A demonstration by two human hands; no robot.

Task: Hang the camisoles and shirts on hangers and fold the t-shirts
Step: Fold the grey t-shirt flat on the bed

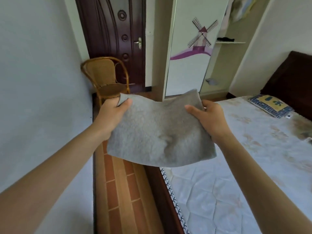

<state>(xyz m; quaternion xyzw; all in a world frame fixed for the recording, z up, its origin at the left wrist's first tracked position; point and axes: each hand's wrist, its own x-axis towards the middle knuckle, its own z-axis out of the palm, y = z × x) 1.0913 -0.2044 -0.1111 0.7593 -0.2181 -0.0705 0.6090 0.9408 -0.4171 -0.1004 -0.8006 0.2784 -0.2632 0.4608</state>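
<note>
Holding folded grey t-shirt (160, 130) above the bed (236, 174) edge, left hand (112, 114) and right hand (210, 119) fingers clamped on opposite sides.

A pale, plain wall (38, 73) fills the left side. Beside it stands a woven rattan chair with a curved back (104, 76), in front of a dark brown carved wooden door with a metal handle (114, 34). A white wardrobe panel painted with a purple windmill (194, 48) stands next to open pale shelves (226, 42). Reddish-brown brick-patterned flooring (121, 191) runs between the wall and a bed with a pale quilted floral mattress (236, 174) and a dark brown headboard (290, 78). Soft daylight fills the room.
</note>
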